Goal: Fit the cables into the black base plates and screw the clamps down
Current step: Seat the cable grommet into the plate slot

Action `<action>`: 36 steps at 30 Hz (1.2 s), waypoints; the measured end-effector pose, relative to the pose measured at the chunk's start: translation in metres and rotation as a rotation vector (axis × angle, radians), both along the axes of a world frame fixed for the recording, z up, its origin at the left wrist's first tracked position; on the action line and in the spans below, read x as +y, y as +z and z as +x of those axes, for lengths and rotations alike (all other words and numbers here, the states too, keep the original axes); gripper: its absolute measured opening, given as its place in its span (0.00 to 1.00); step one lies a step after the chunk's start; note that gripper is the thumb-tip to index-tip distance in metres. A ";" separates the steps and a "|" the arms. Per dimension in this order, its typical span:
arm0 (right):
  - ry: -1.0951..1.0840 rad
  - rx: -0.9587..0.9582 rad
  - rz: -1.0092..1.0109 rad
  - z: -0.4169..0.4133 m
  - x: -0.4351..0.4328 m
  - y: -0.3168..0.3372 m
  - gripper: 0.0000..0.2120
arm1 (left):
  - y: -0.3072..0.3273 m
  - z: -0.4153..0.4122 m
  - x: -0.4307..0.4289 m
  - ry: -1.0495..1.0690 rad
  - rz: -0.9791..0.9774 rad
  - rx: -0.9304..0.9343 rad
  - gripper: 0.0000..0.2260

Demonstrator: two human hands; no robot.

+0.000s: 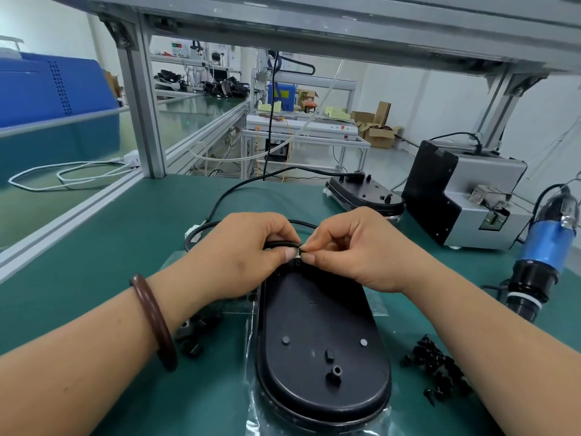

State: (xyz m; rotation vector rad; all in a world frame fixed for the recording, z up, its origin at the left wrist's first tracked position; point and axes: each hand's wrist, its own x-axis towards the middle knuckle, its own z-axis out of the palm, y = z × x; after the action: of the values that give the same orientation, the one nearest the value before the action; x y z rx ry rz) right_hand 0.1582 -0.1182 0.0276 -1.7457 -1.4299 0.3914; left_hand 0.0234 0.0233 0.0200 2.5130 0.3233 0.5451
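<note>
From the head view, a black base plate [320,338] is seen lying on a clear plastic bag [252,407] on the green desk [110,247], its far end under the hands. A black cable [201,229] is gripped by the left hand [248,250] between curled fingers and thumb, and its tip is pinched by the right hand [352,250] just above the plate's far edge. Black screws [437,366] are piled right of the plate, small black parts [195,335] left of it. A second base plate [364,196], a grey machine [465,199] and a blue screwdriver [544,247] are seen at the right. Cardboard boxes [377,130] are kept on the floor behind, their contents unclear, and a blue crate [47,89] at the left
</note>
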 end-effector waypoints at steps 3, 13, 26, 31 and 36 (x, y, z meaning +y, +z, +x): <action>-0.023 -0.170 0.014 -0.001 0.000 -0.002 0.01 | 0.001 -0.003 0.001 0.001 -0.006 0.034 0.07; -0.065 -0.584 0.097 -0.013 -0.001 -0.007 0.04 | 0.000 -0.007 -0.002 0.034 0.087 0.027 0.08; 0.005 -0.611 -0.145 -0.012 -0.003 0.016 0.05 | -0.002 -0.011 0.001 0.017 0.149 0.053 0.09; 0.022 -0.561 -0.186 -0.017 -0.007 0.018 0.09 | -0.001 -0.011 -0.004 0.045 0.245 0.080 0.18; 0.020 -0.449 -0.181 -0.011 -0.011 0.020 0.09 | 0.000 -0.005 -0.010 0.046 0.140 -0.006 0.10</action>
State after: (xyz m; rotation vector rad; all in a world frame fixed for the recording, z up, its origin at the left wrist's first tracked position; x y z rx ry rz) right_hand 0.1477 -0.1297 0.0473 -2.0565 -1.7696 0.1441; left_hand 0.0188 0.0133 0.0202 2.6430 0.3523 0.6131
